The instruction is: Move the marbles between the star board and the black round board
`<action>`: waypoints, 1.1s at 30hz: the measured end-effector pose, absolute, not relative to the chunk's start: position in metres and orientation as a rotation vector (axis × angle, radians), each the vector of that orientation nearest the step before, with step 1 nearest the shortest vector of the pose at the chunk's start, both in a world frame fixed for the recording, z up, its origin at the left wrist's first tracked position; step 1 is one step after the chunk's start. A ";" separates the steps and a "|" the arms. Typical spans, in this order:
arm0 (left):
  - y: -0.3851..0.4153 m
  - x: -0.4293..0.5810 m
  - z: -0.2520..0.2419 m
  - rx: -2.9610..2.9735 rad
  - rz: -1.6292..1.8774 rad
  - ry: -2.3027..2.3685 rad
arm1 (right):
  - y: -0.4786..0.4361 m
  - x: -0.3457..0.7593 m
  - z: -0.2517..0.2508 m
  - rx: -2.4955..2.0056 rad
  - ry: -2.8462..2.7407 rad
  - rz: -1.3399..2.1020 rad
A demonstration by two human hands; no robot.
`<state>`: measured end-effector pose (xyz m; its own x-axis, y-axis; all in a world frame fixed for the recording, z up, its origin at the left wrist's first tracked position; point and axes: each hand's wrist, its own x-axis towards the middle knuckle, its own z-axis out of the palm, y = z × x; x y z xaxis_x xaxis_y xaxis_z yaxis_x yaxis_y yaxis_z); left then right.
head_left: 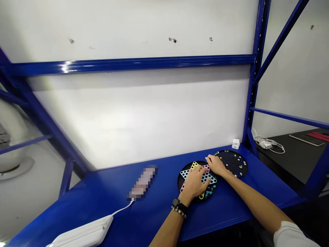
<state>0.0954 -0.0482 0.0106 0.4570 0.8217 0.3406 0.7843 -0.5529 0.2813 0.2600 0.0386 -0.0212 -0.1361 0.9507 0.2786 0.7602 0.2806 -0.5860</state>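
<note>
A Chinese checkers board with a pastel star (206, 177) full of holes sits in a round black base on the blue table. My left hand (195, 182) lies over the star with its fingers stretched out and thumb apart, covering the middle. At the far right edge of the star is my right hand (216, 164), its fingers bent down and together; whatever is between the fingertips is hidden. Small teal pieces (211, 189) lie in the base's near right part. Right of it is a second round black tray (232, 164) with small white, yellow-green and blue pieces.
A blurred-out phone-like object (142, 181) lies left of the board, cabled to a white power bank (83, 233). A white charger block (235, 143) stands at the back right. Blue rack posts (250, 99) frame the table. Beyond the right post is a black table (295, 161) with cables.
</note>
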 end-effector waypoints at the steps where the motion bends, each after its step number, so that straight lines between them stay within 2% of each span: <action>1: -0.046 0.095 0.010 2.604 0.670 1.441 | 0.041 0.262 -0.021 -1.495 -1.887 0.454; 7: -0.025 0.111 0.015 2.627 0.554 1.448 | 0.050 0.273 -0.020 -1.407 -1.656 0.678; 16: -0.012 0.128 0.007 2.610 0.405 1.576 | 0.047 0.261 -0.019 -1.309 -1.832 0.620; 22: -0.006 0.121 0.010 2.506 0.492 1.477 | 0.046 0.264 -0.019 -1.306 -1.824 0.664; 27: 0.006 0.094 0.019 2.444 0.687 1.558 | 0.047 0.262 -0.012 -1.353 -1.942 0.469; 33: 0.012 0.075 0.009 2.453 0.659 1.757 | 0.048 0.226 -0.002 -1.556 -2.257 0.249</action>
